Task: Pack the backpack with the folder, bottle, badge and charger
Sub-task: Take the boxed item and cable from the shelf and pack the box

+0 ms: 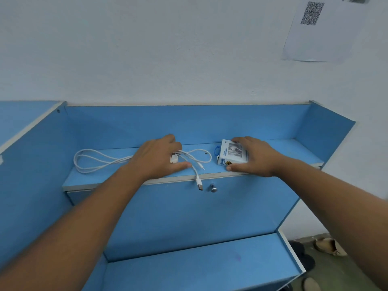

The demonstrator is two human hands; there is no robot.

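A blue desk (184,219) with pale edging stands against a white wall (147,49). A small metal knob (213,188) sticks out of its front panel, just under the upper shelf's front edge. A sheet of paper (323,38) printed with a QR code hangs above the desk's right rear corner. Past the right edge, a tan sandal (329,245) lies on the floor.

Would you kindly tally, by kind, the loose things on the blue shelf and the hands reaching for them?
White charger with looped cable: 1
Small white-and-blue printed box with a blue loop: 1
Bare hands: 2 (left hand, right hand)
Total: 4
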